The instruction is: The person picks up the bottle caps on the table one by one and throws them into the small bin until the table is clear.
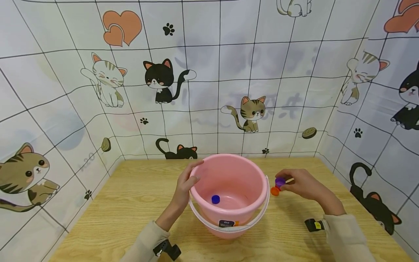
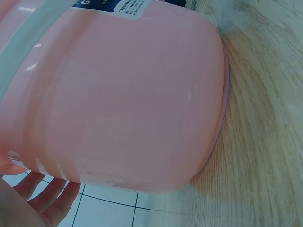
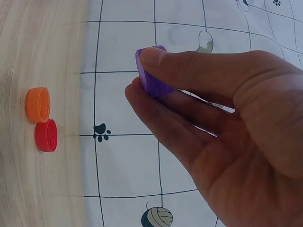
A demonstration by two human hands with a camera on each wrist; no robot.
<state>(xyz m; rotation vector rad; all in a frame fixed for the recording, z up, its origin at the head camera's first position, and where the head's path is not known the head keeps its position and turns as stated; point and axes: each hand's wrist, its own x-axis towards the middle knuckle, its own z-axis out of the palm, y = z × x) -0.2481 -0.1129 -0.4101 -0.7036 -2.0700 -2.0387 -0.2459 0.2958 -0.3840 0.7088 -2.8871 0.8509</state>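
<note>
A pink bucket stands upright on the table, its white handle hanging down at the front. My left hand grips the bucket's left rim, with the thumb over the edge; in the left wrist view its fingers lie against the outer wall. Inside, on the bottom, sits a blue bottle cap. To the right of the bucket, my right hand pinches a purple bottle cap between thumb and fingers, raised off the table. Below it lie an orange cap and a red cap, touching each other.
The wooden table meets a white gridded cloth printed with cats, which rises at the back and both sides. A label is on the bucket's front, partly behind the handle.
</note>
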